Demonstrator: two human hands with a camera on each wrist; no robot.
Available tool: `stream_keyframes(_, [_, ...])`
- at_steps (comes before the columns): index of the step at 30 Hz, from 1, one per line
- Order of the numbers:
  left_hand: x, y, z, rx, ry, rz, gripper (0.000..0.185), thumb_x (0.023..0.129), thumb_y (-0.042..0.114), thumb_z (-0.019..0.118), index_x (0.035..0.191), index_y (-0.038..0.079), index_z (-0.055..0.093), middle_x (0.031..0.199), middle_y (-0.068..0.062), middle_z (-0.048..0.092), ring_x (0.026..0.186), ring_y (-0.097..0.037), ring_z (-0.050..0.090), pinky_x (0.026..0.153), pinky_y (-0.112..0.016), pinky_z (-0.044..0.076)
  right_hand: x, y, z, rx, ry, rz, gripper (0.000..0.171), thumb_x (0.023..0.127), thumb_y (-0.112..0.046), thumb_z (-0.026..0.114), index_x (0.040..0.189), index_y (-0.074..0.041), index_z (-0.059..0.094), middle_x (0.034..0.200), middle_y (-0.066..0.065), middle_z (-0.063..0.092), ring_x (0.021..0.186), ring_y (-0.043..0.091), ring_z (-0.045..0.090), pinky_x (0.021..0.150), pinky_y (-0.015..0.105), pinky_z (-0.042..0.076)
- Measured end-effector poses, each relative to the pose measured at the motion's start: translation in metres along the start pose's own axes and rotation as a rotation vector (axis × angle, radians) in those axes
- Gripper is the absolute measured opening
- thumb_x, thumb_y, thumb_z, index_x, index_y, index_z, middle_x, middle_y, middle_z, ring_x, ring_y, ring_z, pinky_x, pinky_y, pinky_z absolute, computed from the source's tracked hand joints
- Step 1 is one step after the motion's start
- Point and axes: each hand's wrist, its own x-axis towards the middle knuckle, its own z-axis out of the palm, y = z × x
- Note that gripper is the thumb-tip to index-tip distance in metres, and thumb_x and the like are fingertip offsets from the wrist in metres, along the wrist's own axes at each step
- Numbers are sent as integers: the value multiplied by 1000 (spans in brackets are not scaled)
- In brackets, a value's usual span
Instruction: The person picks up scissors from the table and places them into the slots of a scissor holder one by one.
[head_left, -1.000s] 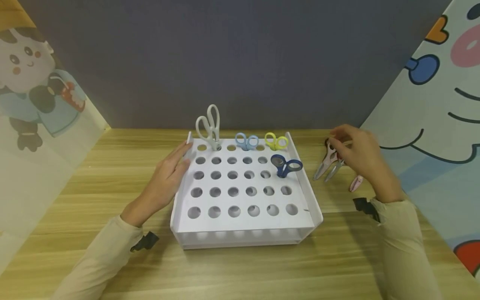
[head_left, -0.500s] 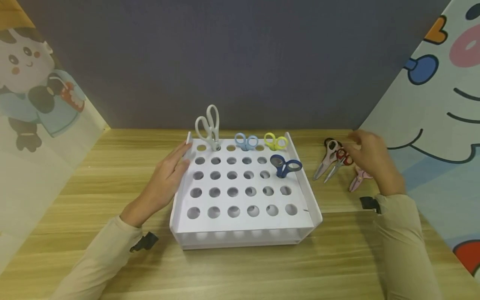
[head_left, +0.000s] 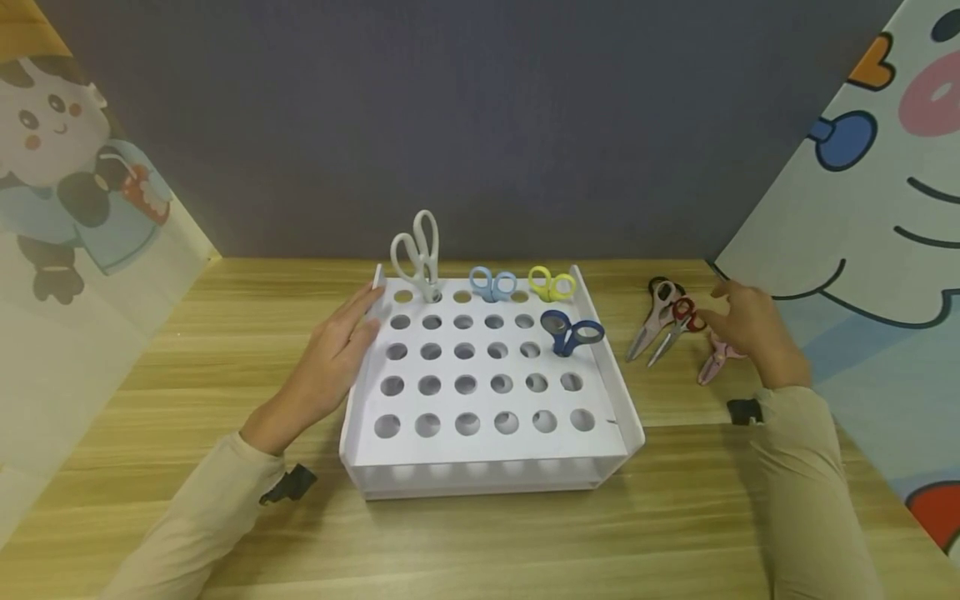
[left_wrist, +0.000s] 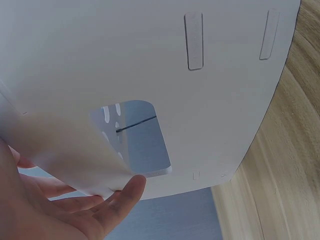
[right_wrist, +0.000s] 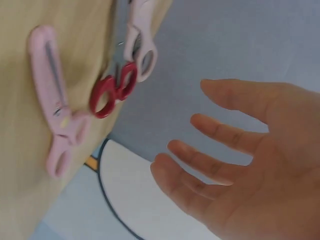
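Observation:
A white rack with rows of round holes (head_left: pixel 480 400) stands on the table. My left hand (head_left: pixel 330 354) holds its left side wall (left_wrist: pixel 225 115). In the left wrist view some fingertips pass behind the wall's edge, while one finger lies on the outer face. My right hand (head_left: pixel 757 329), fingers apart and slightly bent, hovers by the loose scissors and holds nothing. Pink scissors (right_wrist: pixel 52 95) lie nearest it, partly covered in the head view. Red-handled scissors (head_left: pixel 678 321) and pale pink scissors (head_left: pixel 660 308) lie further left, with a black handle (head_left: pixel 657 282) behind.
In the rack stand white scissors (head_left: pixel 422 258), light blue scissors (head_left: pixel 492 285), yellow scissors (head_left: pixel 552 285) and dark blue scissors (head_left: pixel 570 332). A grey back panel (head_left: pixel 480 133) and patterned side panels (head_left: pixel 847 217) border the wooden table (head_left: pixel 480 550).
My right hand has drawn away from the pale pink and red-handled scissors, to the right and toward me, uncovering their handles. The left hand and the rack have stayed put.

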Motion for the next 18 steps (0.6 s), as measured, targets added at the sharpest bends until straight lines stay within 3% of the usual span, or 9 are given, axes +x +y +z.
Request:
stream_keyframes(11, [0, 1, 0, 1, 0, -1, 47, 106, 19, 42, 150, 3, 43, 161, -14, 28, 147, -36, 26, 121, -55, 19, -1, 24, 9, -62, -204, 110, 66, 98, -24, 51, 138, 24, 31, 132, 50, 34, 120, 68, 30, 100, 75, 31])
stream_keyframes(18, [0, 1, 0, 0, 2, 0, 47, 106, 18, 42, 150, 3, 43, 161, -14, 29, 147, -36, 26, 121, -55, 19, 3, 43, 23, -73, -278, 148, 73, 96, -29, 53, 137, 25, 28, 135, 49, 32, 121, 67, 32, 103, 73, 31])
